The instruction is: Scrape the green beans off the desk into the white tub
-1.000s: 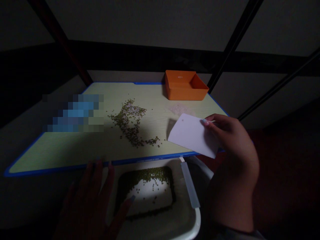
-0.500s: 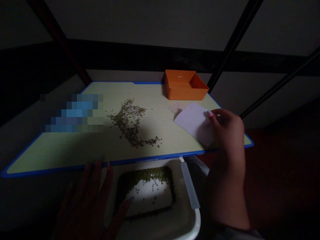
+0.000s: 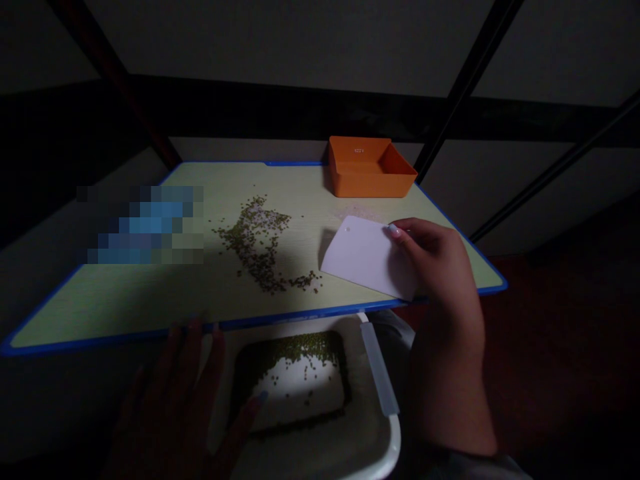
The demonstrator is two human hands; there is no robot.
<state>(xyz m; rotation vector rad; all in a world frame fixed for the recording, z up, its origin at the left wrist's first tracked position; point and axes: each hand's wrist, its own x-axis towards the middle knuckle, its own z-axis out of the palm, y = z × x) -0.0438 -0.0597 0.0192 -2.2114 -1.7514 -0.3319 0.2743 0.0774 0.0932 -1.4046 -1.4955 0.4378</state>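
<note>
My right hand [image 3: 433, 257] pinches a white dough scraper [image 3: 367, 257] by its upper right edge, the blade slanting over the right part of the folding table [image 3: 200, 300]. Left of the scraper, small green beans [image 3: 257, 250] mixed with paler grains lie in a curved patch. Pale, clear-looking grains [image 3: 357, 212] are partly hidden behind the scraper. Below the table's front edge, a white tub [image 3: 370, 440] holds more green beans [image 3: 310, 347] along its far side. My left hand [image 3: 175, 393], in shadow, grips the tub's left side, thumb over the inside and fingers spread along the outside.
An orange box [image 3: 373, 183] stands at the table's back right. A blurred-out blue patch [image 3: 150, 227] covers something at the left. The table has a raised blue rim [image 3: 320, 312]. Dark wall panels stand behind it; reddish floor shows at the right.
My right hand moved the scraper right and back over the pale grains, then left and nearer again. The left hand, tub and bean patch stay nearly the same.
</note>
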